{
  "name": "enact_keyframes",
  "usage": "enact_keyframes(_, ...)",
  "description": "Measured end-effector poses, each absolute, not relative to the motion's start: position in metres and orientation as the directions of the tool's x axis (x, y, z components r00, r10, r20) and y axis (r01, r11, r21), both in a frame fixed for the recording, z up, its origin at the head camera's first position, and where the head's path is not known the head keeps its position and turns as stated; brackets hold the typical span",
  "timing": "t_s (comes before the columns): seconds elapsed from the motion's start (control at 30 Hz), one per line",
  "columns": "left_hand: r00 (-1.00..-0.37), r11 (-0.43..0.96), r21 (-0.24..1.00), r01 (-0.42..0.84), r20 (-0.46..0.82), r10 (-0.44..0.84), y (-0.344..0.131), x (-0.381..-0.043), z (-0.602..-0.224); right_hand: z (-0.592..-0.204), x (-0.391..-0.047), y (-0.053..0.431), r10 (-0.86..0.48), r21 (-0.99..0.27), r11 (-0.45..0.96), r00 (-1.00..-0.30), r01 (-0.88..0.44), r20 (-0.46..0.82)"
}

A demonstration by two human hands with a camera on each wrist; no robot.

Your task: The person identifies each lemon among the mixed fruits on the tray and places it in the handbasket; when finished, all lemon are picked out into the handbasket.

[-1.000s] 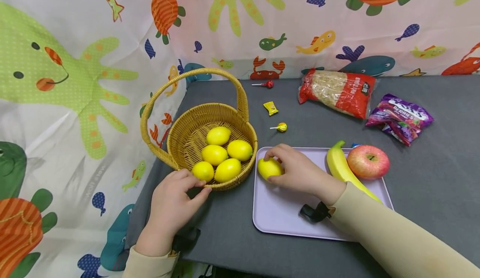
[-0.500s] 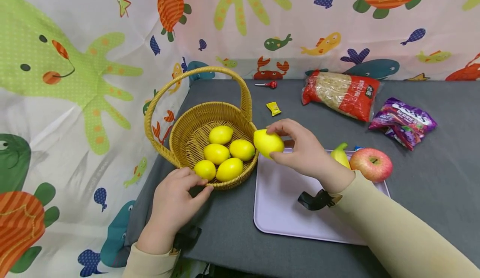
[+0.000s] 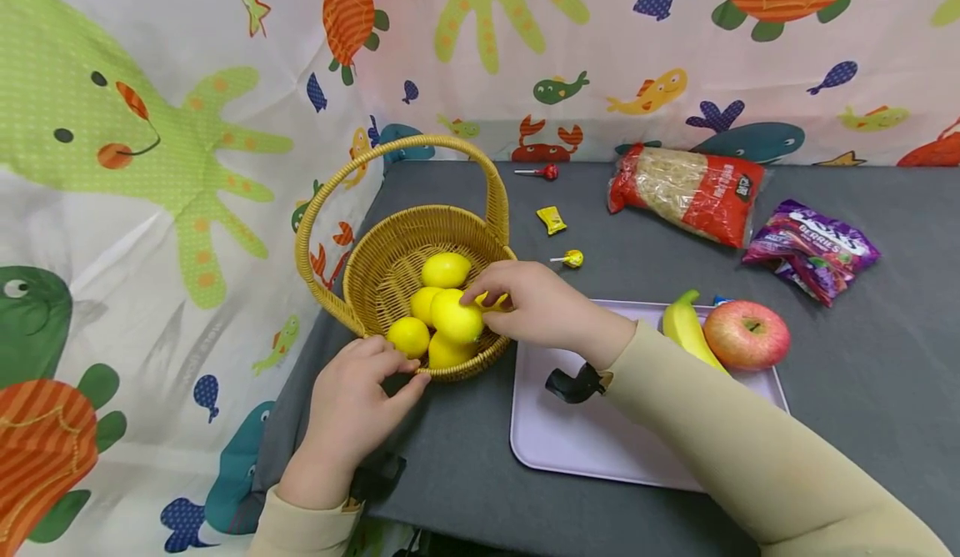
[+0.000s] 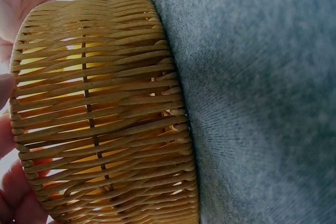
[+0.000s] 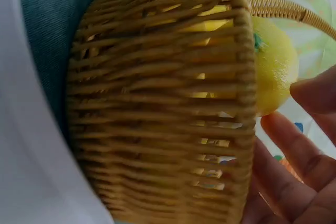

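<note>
In the head view, a wicker basket (image 3: pixel 384 261) with a tall arched handle holds several yellow lemons (image 3: pixel 446 270). My left hand (image 3: pixel 354 403) grips its near rim, thumb outside and fingertips over the edge; the left wrist view shows the woven side (image 4: pixel 115 98) close up. Over the basket, my right hand (image 3: pixel 551 307) pinches another lemon (image 3: pixel 456 317) between thumb and fingers, just above or touching those inside. From the right wrist, that lemon (image 5: pixel 275 66) shows past the rim with the thumb against it. Some lemons are partly hidden beneath it and behind the right hand.
A lilac tray (image 3: pixel 555 428) to the right carries a banana (image 3: pixel 686 330) and an apple (image 3: pixel 747 335). Behind lie a red lollipop (image 3: pixel 549 172), a yellow wrapped sweet (image 3: pixel 551 220), a yellow lollipop (image 3: pixel 572 258), a red-and-clear food bag (image 3: pixel 686 190) and a purple bag (image 3: pixel 812 248).
My right hand has lifted the lemon off the tray and carried it left over the rim, into the basket above the other lemons. The left hand stays at the rim.
</note>
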State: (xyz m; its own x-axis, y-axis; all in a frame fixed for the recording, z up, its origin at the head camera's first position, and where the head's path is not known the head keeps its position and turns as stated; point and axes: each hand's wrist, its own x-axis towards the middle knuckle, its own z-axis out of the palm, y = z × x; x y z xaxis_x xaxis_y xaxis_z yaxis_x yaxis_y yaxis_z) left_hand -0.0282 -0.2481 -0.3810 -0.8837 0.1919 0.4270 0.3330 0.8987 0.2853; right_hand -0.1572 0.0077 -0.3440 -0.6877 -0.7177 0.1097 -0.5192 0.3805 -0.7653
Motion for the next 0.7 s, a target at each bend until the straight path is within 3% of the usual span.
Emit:
enact_keyframes(0.1,-0.88,0.898,0.281,0.339,0.434,0.196,-0.249,-0.029,-0.381,-0.343,-0.155,0.0,-0.723,-0.722,0.41,-0.681,-0.557,0.115)
enact_keyframes(0.47,-0.875,0.896,0.276,0.348,0.438,0.205,-0.25,-0.03,-0.381,-0.344,-0.152,-0.024,-0.613,-0.596,0.61,-0.788,-0.522,0.063)
enact_keyframes(0.7,-0.878,0.896,0.283,0.342,0.435,0.198,-0.249,-0.03,-0.382,-0.34,-0.154,-0.023,-0.622,-0.564,0.64,-0.783,-0.521,0.018)
